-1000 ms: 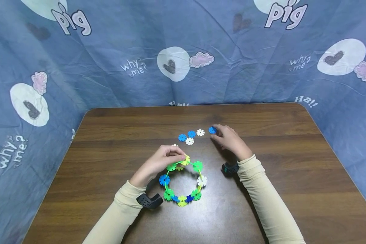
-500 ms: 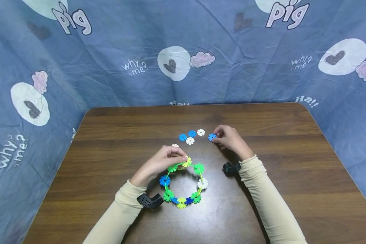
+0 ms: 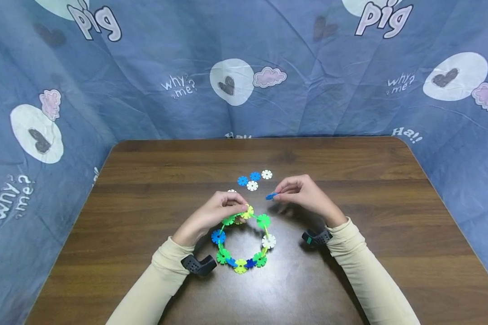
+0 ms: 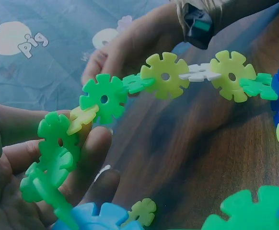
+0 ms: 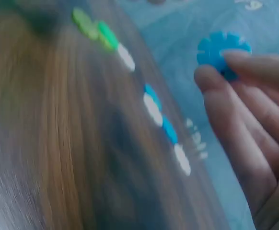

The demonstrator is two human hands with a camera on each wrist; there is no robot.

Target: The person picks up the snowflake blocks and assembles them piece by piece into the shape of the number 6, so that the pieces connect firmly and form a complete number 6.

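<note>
My left hand (image 3: 215,214) pinches a ring of interlocked plastic snowflake discs (image 3: 269,241) at its far side, by a yellow disc. Green, yellow, blue and white discs alternate round the ring. In the left wrist view a green disc (image 4: 103,98) and its neighbours arch away from the fingers and thumb. My right hand (image 3: 307,194) pinches a single blue snowflake disc (image 3: 271,196) between thumb and fingertips, right of the ring's far end. That blue disc (image 5: 216,48) shows its notched edge in the right wrist view, lifted above the table.
Loose blue discs (image 3: 255,176) and white discs (image 3: 252,185) lie flat beyond the ring; one white disc is partly behind the left hand. A yellow-green disc (image 4: 143,212) lies below the left hand. The brown wooden table (image 3: 390,248) ends at a blue printed cloth (image 3: 146,90).
My right hand has picked the blue disc off the table and brought it nearer, to the left and toward the ring, turning it almost edge-on. My left hand stays at the ring's far side.
</note>
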